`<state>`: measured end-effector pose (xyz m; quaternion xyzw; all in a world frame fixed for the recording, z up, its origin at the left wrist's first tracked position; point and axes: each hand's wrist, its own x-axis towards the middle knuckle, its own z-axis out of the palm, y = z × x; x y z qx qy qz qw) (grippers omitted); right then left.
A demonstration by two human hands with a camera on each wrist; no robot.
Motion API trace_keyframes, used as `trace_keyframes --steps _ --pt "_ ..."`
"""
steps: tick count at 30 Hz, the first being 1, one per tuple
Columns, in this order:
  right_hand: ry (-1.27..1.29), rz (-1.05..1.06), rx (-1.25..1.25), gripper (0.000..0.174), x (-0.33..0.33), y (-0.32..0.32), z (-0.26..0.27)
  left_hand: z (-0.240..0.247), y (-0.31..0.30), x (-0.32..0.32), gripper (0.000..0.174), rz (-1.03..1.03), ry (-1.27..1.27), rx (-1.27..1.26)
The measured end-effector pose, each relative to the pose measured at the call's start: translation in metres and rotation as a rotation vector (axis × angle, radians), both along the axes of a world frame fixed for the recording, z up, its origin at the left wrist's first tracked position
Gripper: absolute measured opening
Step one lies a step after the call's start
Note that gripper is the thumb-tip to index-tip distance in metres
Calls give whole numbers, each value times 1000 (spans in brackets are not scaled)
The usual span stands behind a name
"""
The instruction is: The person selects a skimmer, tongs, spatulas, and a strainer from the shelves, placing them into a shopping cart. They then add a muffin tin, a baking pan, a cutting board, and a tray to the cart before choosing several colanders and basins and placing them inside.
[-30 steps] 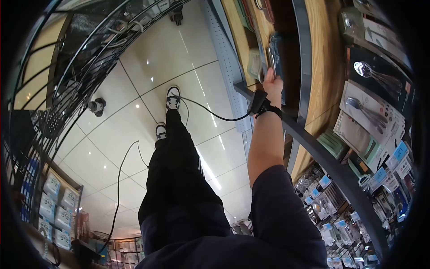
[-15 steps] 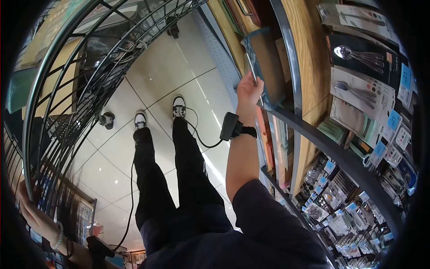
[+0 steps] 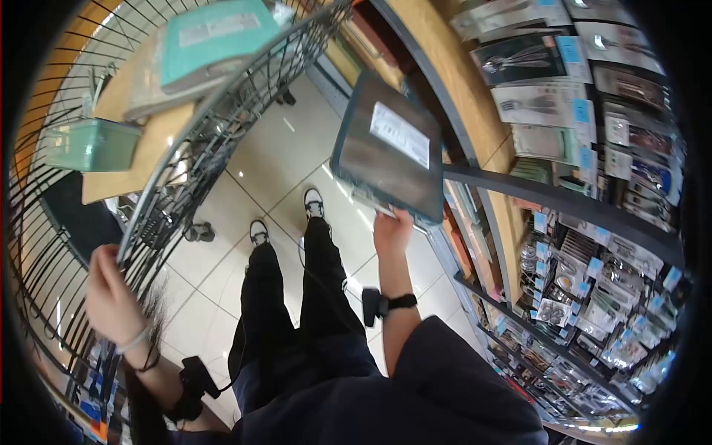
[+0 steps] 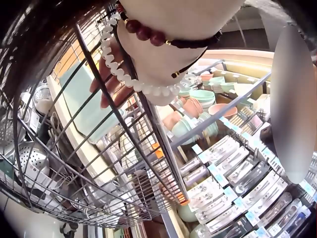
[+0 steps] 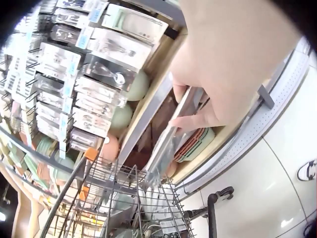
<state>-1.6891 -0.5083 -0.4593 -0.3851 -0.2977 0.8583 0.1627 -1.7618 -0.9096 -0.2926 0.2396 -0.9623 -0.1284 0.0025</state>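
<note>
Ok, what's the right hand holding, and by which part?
The right hand grips a dark, flat, labelled panel by its edge nearest the person.

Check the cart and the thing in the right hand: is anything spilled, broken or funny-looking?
Nothing stands out as spilled or broken. The flat dark package is slanted, but the right hand is holding it by one edge. Things in the wire cart lie at different angles, which looks like ordinary shopping.

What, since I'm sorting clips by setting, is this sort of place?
Probably a shop's kitchenware aisle: there's a wire cart, packaged cutlery hanging in rows, and blue tags beside it.
</note>
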Motion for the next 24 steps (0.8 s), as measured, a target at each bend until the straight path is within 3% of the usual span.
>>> trace_keyframes --steps 4,6,9,13,14,15,17,19,21,24 --pt "-189 34 168 22 53 28 70 2 -5 -8 35 -23 -15 15" --pt "-285 77 166 27 76 27 127 3 -5 -7 32 -61 61 -33" --pt "-189 105 126 39 125 29 187 15 -6 -3 34 -49 97 10" --pt "-77 123 263 34 162 26 266 9 -18 4 34 -67 121 58" --pt "-5 181 219 41 160 21 293 6 -20 6 34 -62 140 66" --pt "-49 100 304 42 146 -3 320 5 -23 6 35 -62 138 54" --pt "-20 61 395 32 127 -15 346 4 -23 6 35 -58 153 44" --pt "94 156 466 18 104 -19 357 0 -25 6 36 -68 114 27" --pt "402 518 310 10 72 1 346 -2 -27 7 37 -56 122 48" --pt "344 336 323 2 -4 -74 360 0 -27 7 39 -54 120 67"
